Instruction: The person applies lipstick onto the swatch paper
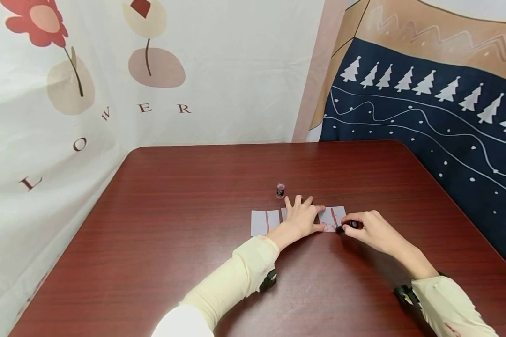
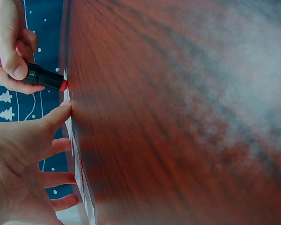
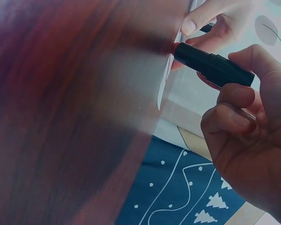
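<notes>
My right hand (image 1: 375,230) pinches a black lipstick (image 3: 213,63) between thumb and fingers. Its red tip (image 2: 63,85) meets the right-hand white paper (image 1: 339,213) at its lower edge, as far as I can tell. A red streak runs down that paper, with fainter red smudges beside it. My left hand (image 1: 301,219) lies with fingers spread, the thumb on the same paper and the palm over a middle paper (image 1: 283,213), mostly hidden. Left of it lies another white paper (image 1: 258,222) with a red streak.
A small pinkish see-through container (image 1: 280,191) with a dark label stands just beyond my left fingers. The reddish-brown wooden table (image 1: 185,196) meets a white flower-print cloth (image 1: 236,70) at the back and a navy tree-print cloth (image 1: 430,126) at the right.
</notes>
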`<act>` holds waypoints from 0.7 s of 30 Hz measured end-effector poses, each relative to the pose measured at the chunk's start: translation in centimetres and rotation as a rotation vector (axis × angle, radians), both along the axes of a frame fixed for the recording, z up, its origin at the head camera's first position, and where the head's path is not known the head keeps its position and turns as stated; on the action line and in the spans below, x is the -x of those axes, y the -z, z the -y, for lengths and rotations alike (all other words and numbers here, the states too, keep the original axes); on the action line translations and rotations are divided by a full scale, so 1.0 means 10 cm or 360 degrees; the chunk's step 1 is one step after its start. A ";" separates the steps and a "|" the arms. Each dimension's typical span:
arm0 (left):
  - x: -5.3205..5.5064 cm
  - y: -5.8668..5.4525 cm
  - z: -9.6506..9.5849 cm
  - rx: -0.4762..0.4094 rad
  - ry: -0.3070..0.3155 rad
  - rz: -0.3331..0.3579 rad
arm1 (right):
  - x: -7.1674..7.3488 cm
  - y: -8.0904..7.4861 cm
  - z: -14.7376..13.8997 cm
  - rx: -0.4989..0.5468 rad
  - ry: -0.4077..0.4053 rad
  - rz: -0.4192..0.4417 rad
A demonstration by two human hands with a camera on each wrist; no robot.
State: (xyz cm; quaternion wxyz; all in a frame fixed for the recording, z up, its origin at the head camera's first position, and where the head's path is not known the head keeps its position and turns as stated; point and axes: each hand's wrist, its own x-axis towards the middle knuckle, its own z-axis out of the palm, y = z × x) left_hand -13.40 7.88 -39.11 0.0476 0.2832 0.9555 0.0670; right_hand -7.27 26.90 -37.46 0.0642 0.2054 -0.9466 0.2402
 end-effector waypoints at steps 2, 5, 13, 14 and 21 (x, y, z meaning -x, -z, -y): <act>0.00 0.00 0.00 0.0002 0.0003 -0.0001 | 0.00 0.00 0.00 0.0003 0.0001 -0.0002; 0.00 -0.01 0.00 0.0002 0.0005 0.0000 | -0.01 -0.01 0.01 0.0009 0.0004 -0.0004; 0.00 0.01 0.00 -0.0004 0.0007 0.0003 | -0.01 -0.01 0.01 0.0048 -0.0004 0.0054; 0.00 0.01 0.00 -0.0004 0.0010 0.0004 | -0.01 -0.02 0.01 0.0070 0.0001 0.0085; 0.01 0.02 -0.01 -0.0018 0.0017 0.0003 | 0.00 -0.27 -0.08 0.0494 0.0087 0.0335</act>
